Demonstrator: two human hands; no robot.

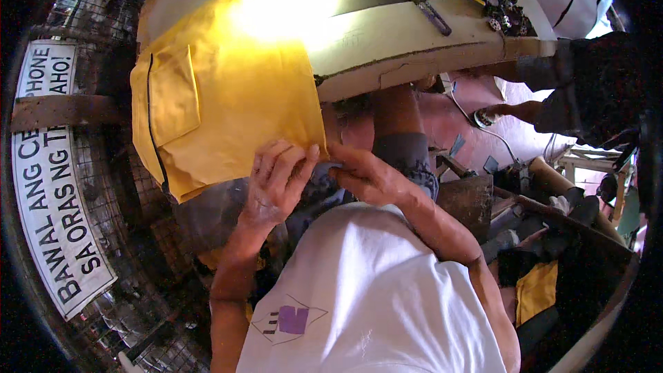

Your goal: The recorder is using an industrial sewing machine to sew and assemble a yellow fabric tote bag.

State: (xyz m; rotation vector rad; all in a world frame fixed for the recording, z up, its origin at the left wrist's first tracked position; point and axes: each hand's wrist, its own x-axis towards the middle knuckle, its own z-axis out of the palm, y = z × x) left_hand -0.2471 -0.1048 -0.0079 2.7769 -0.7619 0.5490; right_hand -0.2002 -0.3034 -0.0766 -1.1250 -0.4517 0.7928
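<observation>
A yellow cloth piece point(255, 90) with a sewn-on flat pocket point(178, 97) and a dark strip along its left side lies partly on the worktable. Its near part hangs over the edge toward my lap. My left hand point(280, 181) has its fingers bent over the cloth's near right corner, thumb and fingers pinching the edge. Just to the right, my right hand point(366, 174) pinches the same corner, its fingertips close to the left ones. What lies between the fingertips is too small to make out.
The pale worktable point(394, 41) carries purple-handled snips point(434, 17) and a heap of small metal parts point(507, 10) at right. Strong lamp glare covers its far middle. Wire mesh with a white sign point(59, 200) stands left. Another person's legs point(552, 97) show at right, above a bin of cloth scraps point(537, 290).
</observation>
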